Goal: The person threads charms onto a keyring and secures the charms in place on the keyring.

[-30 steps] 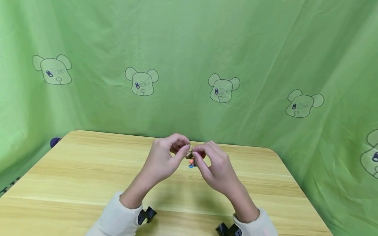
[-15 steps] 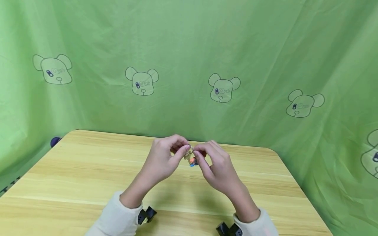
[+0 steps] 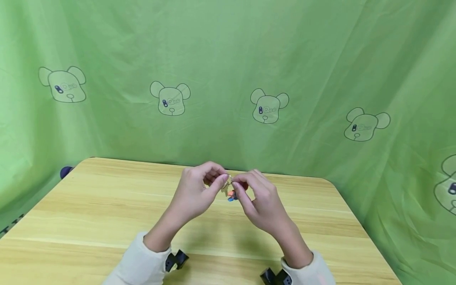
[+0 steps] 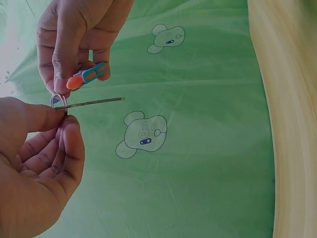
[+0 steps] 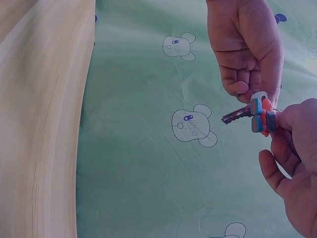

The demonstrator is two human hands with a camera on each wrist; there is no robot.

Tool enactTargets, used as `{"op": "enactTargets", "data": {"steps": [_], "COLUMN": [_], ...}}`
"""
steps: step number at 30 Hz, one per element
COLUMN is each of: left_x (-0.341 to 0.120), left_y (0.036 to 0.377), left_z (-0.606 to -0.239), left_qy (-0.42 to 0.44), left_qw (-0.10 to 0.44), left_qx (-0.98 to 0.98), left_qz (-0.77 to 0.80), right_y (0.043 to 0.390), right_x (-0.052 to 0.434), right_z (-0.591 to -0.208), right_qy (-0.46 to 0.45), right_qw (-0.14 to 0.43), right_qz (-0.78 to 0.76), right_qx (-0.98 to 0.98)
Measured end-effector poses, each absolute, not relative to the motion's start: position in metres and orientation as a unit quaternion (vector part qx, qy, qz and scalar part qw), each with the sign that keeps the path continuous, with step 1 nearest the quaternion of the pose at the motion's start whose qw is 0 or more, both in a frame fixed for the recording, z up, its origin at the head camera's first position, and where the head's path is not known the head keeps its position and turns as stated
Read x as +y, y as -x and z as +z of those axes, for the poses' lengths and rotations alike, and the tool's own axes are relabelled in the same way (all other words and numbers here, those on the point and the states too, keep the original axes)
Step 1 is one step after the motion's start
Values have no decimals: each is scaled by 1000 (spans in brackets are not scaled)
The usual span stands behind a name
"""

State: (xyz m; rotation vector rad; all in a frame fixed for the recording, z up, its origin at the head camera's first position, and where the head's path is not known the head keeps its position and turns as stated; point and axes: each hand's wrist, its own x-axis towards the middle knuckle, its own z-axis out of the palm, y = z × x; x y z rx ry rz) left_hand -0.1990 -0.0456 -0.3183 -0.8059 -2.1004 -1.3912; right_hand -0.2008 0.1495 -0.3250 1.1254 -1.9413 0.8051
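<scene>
Above the wooden table [image 3: 89, 213] both hands meet around a small bunch of keys [image 3: 229, 190] on a metal ring [image 4: 56, 99]. My left hand [image 3: 222, 181] pinches the ring and a bare metal key [image 4: 91, 102] between thumb and forefinger. That key shows edge-on in the left wrist view. My right hand [image 3: 238, 187] pinches keys with orange and blue plastic caps [image 5: 261, 116]; one key blade [image 5: 235, 115] sticks out to the left. The bunch hangs clear of the tabletop. In the right wrist view my left hand [image 5: 247, 49] is above and my right hand [image 5: 292, 158] is at the lower right.
A green cloth with printed bear faces [image 3: 171, 99] hangs behind and around the table. A dark blue object [image 3: 65, 171] peeks out at the table's far left corner. Black wrist mounts [image 3: 176, 259] sit on both cream sleeves [image 3: 142, 265] near the front edge.
Both hands stay together above the table. The keys between the fingers have shifted only slightly.
</scene>
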Motion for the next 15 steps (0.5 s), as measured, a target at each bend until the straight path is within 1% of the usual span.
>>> {"op": "enactTargets", "data": {"steps": [15], "left_x": [-46], "left_y": [199], "left_z": [-318], "left_qy": [292], "left_qw": [229], "left_qx": [-778], "left_qz": [-507], "right_y": [201], "right_x": [150], "right_z": [-326], "right_qy": [-436], "right_qw": [363], "right_qz": [310], "right_qx": [-762]}}
